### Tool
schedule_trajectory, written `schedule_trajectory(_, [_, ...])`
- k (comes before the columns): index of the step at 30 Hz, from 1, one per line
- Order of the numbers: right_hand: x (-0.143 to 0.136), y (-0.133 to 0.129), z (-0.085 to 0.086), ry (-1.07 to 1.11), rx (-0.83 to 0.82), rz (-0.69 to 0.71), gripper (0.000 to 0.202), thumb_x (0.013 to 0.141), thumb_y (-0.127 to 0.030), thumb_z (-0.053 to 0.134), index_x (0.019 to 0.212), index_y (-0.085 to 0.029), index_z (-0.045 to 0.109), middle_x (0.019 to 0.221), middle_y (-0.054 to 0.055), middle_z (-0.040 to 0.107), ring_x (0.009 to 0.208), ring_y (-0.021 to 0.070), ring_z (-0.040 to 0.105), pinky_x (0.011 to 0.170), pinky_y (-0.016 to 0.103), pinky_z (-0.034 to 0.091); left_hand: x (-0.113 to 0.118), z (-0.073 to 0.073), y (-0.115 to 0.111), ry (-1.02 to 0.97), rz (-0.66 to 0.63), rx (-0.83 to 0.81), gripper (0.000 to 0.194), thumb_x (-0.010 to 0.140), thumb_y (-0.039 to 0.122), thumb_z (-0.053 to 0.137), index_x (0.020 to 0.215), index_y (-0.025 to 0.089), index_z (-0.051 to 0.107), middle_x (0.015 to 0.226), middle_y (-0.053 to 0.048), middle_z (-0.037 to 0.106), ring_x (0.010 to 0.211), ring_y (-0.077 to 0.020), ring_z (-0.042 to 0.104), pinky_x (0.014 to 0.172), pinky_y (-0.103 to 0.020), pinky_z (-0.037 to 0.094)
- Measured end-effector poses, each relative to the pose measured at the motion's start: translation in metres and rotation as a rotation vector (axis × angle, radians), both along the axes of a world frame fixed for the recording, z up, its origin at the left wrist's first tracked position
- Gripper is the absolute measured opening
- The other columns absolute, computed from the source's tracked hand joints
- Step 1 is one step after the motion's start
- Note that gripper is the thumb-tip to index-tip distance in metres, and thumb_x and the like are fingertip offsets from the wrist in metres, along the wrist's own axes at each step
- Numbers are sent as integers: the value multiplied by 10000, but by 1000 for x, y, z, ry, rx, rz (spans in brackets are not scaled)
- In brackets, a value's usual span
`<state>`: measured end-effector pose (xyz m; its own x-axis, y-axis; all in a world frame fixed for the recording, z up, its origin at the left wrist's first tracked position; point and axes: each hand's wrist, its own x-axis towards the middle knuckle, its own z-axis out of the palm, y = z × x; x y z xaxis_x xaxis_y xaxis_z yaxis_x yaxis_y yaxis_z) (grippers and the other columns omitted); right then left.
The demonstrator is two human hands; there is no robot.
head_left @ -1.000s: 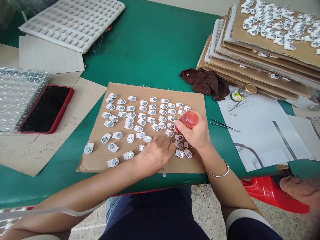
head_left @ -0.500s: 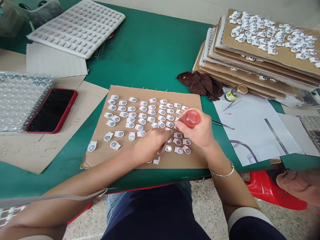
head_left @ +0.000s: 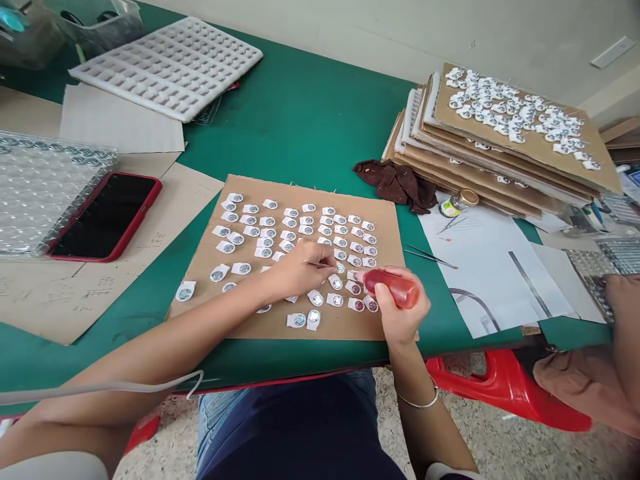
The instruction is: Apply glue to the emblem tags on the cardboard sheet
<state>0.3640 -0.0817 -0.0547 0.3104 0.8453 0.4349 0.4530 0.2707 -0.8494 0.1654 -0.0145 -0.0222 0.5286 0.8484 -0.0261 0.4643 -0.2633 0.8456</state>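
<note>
Wall [head_left: 350,47]: plain, off-white, closing the far side; small dark mark toward the right. White rectangular fitting [head_left: 613,52] mounted at far right. Worktop [head_left: 300,107]: green, smooth, running left to right; near edge rounded, faint sheen along it. Floor [head_left: 505,443]: pale, speckled with darker chips, terrazzo-like. Red plastic stool [head_left: 520,400] at near right, seat opening visible. Another red piece [head_left: 143,433] low at near left, partly hidden. Light soft, fairly even, shadows weak.
</note>
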Motion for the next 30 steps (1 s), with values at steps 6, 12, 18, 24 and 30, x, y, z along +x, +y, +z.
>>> schedule_trajectory(6, [-4,3,1,-128,26,-9,246,671,-229,706,892,-182,608,867,48,659,803,174,628,736,331,526,-1,-2,-1,9,-7,17,125,781,159,533,705,149,632,633,8,608,568,-79,511,560,-217,390])
schedule_trajectory(12, [-4,4,0,-160,14,-11,253,669,-246,707,895,-187,611,857,45,663,797,180,632,730,330,524,-2,-2,-1,-1,-20,7,129,785,156,522,718,143,632,636,2,604,571,-82,512,556,-215,396])
schedule_trajectory(18, [-3,5,0,-180,-9,0,264,669,-247,709,904,-188,607,873,55,662,807,188,629,727,343,526,-2,-1,-1,-6,-14,-11,128,788,165,527,718,141,632,653,-5,609,585,-88,525,553,-214,402])
schedule_trajectory(24, [-4,5,0,-165,-18,18,272,672,-239,710,916,-186,602,888,55,660,818,185,628,747,345,524,-2,0,-1,9,-15,-22,129,788,157,529,725,137,640,649,-3,608,579,-85,520,547,-209,398])
schedule_trajectory(30, [-4,5,1,-184,5,20,265,683,-245,704,917,-181,596,882,61,660,817,191,633,737,353,531,-1,0,-1,-3,-14,-26,124,783,152,534,720,132,639,645,-4,610,577,-86,524,538,-208,394])
